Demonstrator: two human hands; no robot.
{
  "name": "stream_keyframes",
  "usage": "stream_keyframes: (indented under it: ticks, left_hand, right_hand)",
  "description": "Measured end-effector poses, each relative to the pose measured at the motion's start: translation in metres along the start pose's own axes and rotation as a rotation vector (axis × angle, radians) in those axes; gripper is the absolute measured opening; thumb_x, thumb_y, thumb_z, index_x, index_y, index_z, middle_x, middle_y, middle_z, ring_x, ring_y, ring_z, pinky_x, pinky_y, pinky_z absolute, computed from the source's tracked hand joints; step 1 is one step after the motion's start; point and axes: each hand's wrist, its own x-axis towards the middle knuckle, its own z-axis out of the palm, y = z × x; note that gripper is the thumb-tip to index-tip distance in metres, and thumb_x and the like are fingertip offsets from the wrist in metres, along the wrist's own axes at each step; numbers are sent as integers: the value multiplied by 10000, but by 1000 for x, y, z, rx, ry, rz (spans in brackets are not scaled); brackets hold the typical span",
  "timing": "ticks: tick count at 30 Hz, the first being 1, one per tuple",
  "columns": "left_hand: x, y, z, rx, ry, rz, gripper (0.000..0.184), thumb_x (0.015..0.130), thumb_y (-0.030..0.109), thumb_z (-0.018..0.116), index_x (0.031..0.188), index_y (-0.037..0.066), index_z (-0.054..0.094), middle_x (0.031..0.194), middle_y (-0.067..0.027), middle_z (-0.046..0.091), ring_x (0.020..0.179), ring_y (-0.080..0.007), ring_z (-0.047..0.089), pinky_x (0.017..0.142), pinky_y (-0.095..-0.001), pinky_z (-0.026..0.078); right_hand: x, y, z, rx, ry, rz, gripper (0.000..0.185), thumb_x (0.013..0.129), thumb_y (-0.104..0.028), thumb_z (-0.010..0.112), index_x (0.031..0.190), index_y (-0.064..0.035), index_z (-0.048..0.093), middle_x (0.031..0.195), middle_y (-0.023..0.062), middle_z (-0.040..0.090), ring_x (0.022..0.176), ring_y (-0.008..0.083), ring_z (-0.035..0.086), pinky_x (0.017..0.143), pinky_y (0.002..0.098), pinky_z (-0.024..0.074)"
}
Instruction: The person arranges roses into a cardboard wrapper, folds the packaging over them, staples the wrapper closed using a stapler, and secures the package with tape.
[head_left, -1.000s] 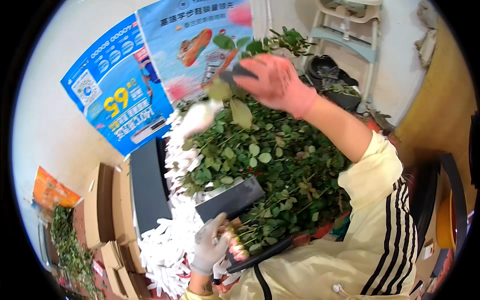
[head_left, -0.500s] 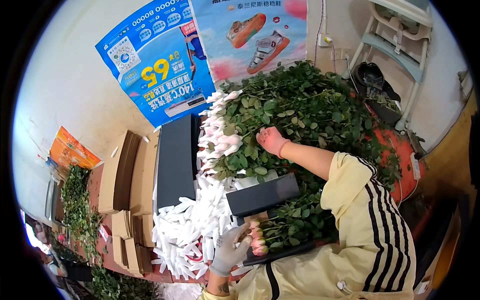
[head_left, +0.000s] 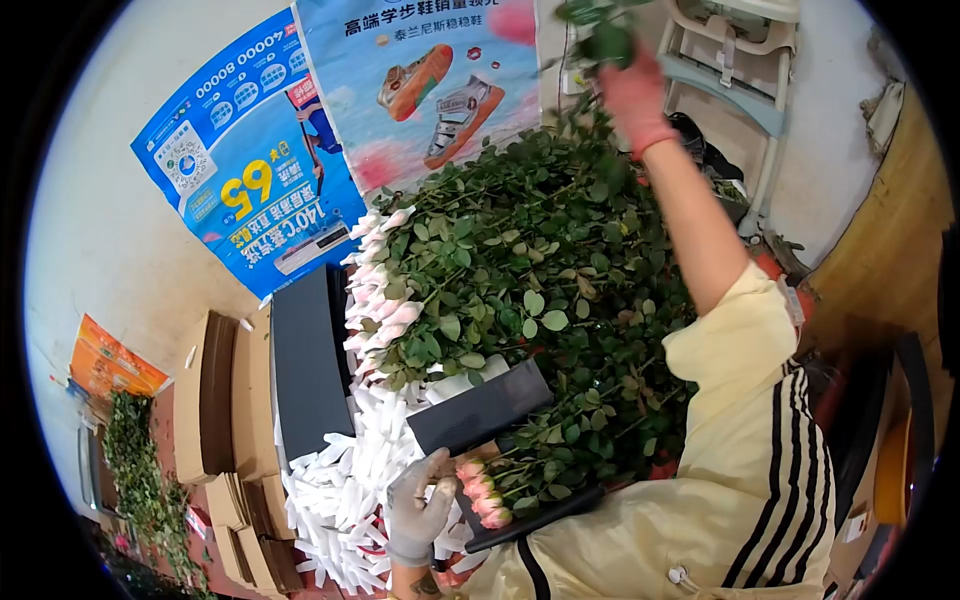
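Observation:
My left hand (head_left: 418, 512), in a pale glove, is beside the left end of a black box (head_left: 540, 518). Its fingers are curved and apart, with nothing visible between them. Pink roses (head_left: 482, 497) lie in that box, heads to the left and leafy stems to the right. High at the upper right, my right hand (head_left: 635, 98), in a pink glove, is closed round a leafy rose stem (head_left: 603, 38); motion blurs both, and the stem's flower end is out of frame. Below it spreads a large heap of roses (head_left: 540, 260), their heads in white sleeves (head_left: 378, 315).
Loose white foam sleeves (head_left: 345, 490) cover the table's left part. A black lid (head_left: 480, 405) lies tilted above the rose box. Black boards (head_left: 310, 360) and stacked cardboard (head_left: 208, 395) stand further left. Posters (head_left: 250, 160) hang behind; a high chair (head_left: 735, 90) stands at the back right.
My right hand has risen from the heap's left part to the upper right, bringing a leafy stem up. My left hand has shifted slightly away from the rose heads. The camera view has turned right.

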Motion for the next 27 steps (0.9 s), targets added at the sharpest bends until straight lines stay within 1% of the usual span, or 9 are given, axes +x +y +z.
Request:
stream_keyframes:
  ticks: [2,4,7,13,15,17,19,20,27]
  left_hand:
    - [-5,-5,-4,-41,54,3,337,806,66,569,1116,-64,582,913,-141,651,806,-182,624,742,-289,492]
    - [-7,-11,-7,-98,118,-4,337,799,70,569,1113,-51,594,899,-149,655,810,-201,635,749,-298,497]
    - [-3,-5,-7,-140,128,-22,329,796,54,560,1105,-53,595,897,-159,653,819,-199,635,751,-297,496]
    - [3,5,1,-109,-25,27,333,832,35,522,1146,-72,560,956,-145,643,853,-177,613,793,-297,489]
    - [2,5,0,1,-38,51,335,836,58,530,1144,-68,564,961,-144,649,849,-174,615,783,-296,492]
    - [-5,3,-2,-95,0,38,345,841,108,563,1149,-46,572,964,-135,652,845,-173,615,765,-290,490]
    - [-12,-8,-5,-155,16,13,344,842,107,563,1149,-48,569,962,-132,649,852,-168,615,764,-286,489]
    - [-15,-9,-5,-154,28,12,344,842,107,563,1149,-48,569,962,-132,649,852,-168,615,764,-286,489]
    - [-35,-10,-7,-82,50,-164,335,819,46,533,1136,-55,571,965,-143,652,854,-173,630,756,-285,501]
  right_hand:
    - [46,60,-22,-21,31,120,266,797,-174,564,1007,-18,615,905,174,658,884,340,628,791,387,483]
    - [59,54,-68,269,188,-65,222,794,-147,595,972,-21,634,909,161,666,853,315,639,770,354,483]
    - [55,46,-102,-14,182,-426,224,796,-130,617,983,-9,632,875,157,666,799,291,644,746,349,486]
    - [4,-18,-25,-160,109,-560,356,770,-170,540,1116,-83,530,1012,149,624,785,301,603,696,401,471]
    - [-26,-26,25,-531,-455,-488,347,801,-176,484,1138,-96,506,1012,144,615,736,255,593,652,368,449]
    - [-83,-66,48,-600,-504,-619,323,793,-144,479,1100,-95,563,874,71,614,803,220,610,684,321,494]
    - [-148,-81,88,-81,-467,-920,114,773,-96,465,814,-110,570,791,49,600,704,216,616,582,312,493]
    - [-164,-111,87,33,-969,-706,137,773,-90,474,827,-106,599,779,54,607,725,221,619,639,321,504]
    - [-264,-110,185,-213,-1290,-804,245,869,-144,401,994,-86,604,996,93,641,963,245,608,828,353,452]
